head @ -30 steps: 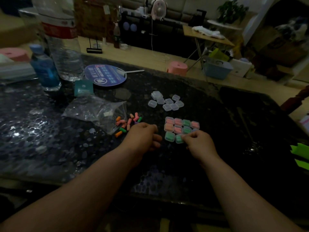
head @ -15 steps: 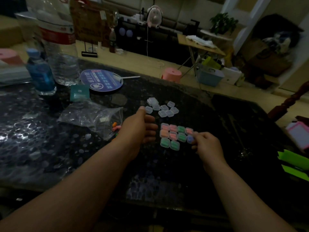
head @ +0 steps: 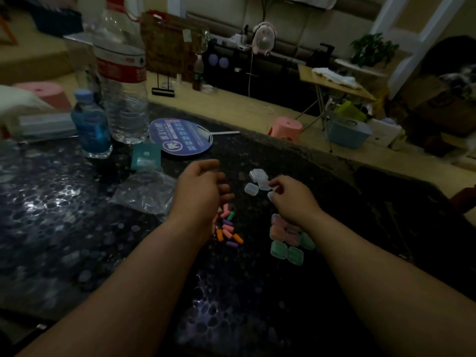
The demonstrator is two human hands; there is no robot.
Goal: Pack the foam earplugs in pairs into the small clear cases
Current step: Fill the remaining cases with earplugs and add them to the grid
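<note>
Working in dim light at a dark speckled table. Reaching with the right hand to the near edge of the empty clear cases, bunching thumb and fingertips together and pinching a pale case there, just beside another of the empties. Holding the left hand above the tabletop, just past the far end of the loose foam earplugs, curling its fingers loosely inward with the thumb raised. Showing only the back of that hand to the camera, so not telling whether anything sits inside the curl. Flanking the earplugs with both forearms: pink, green, purple and orange pieces scattered in a small heap beside the left wrist, well short of the empties. Covering part of the filled cases with the right wrist; showing pink plugs in the farther cases and green in the nearer ones, all packed edge to edge in one block. Sharing the table with a crumpled clear bag just left of the left hand, a teal packet beyond the bag, a round blue fan with a white handle, and a small blue bottle standing beside a tall clear bottle at the far left.
</note>
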